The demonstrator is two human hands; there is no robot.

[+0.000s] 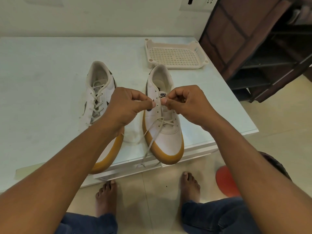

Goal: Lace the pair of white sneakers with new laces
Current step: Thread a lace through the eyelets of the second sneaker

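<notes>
Lace (152, 141) pinched by left hand (125, 107), right hand (189, 102).

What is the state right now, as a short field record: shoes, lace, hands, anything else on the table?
laced sneaker: laced up the eyelets, on table
unfinished sneaker: laced through lowest eyelets only
lace: loose end trails over table edge
left hand: pinches lace beside the eyelets
right hand: pinches lace near an upper eyelet
tray: behind unfinished sneaker
</notes>
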